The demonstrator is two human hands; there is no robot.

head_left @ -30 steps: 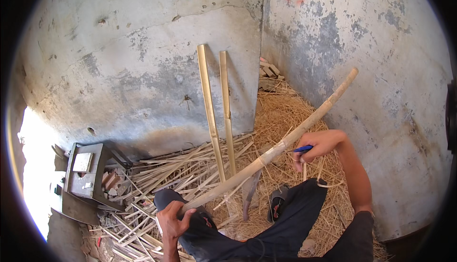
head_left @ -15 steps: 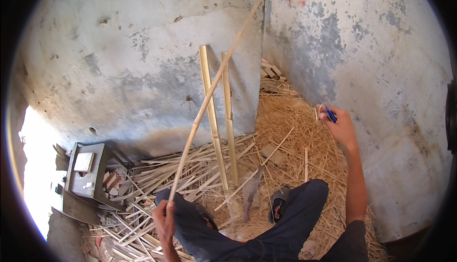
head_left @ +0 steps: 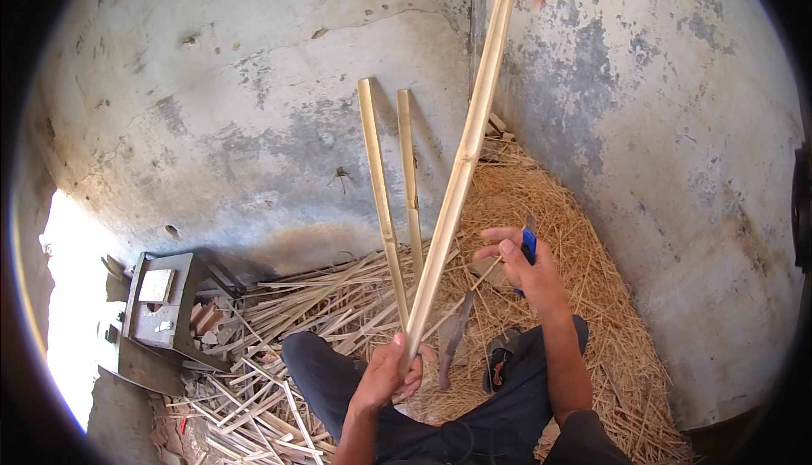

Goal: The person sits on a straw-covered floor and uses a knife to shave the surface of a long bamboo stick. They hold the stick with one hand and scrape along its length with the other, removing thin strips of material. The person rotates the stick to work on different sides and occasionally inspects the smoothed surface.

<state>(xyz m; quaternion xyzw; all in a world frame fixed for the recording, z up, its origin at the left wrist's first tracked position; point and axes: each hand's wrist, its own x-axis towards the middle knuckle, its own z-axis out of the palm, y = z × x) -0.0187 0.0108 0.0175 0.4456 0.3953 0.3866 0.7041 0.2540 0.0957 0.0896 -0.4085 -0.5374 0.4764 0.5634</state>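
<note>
A long split bamboo strip (head_left: pixel 467 156) rises from between my knees, tilted up to the right past the top edge of the picture. Around its lower end my left hand (head_left: pixel 385 374) is closed, and the strip's hollow inner face shows. My right hand (head_left: pixel 534 275) is to the right of the strip, apart from it, holding a blue utility knife (head_left: pixel 529 245) with its blade pointing up. The index finger and another finger of that hand stretch toward the strip. On the floor between my feet lies a long dark blade (head_left: pixel 457 338).
Two more bamboo strips, one on the left (head_left: pixel 381 186) and one on the right (head_left: pixel 409 161), lean on the wall. Loose split strips (head_left: pixel 262 414) cover the floor at left, and a heap of shavings (head_left: pixel 584 330) fills the right. A dark wooden stand (head_left: pixel 169 317) is at far left.
My left hand has come right toward the middle, and the strip now shows its broad hollow face. My right hand with the knife has moved left and down, nearer the strip.
</note>
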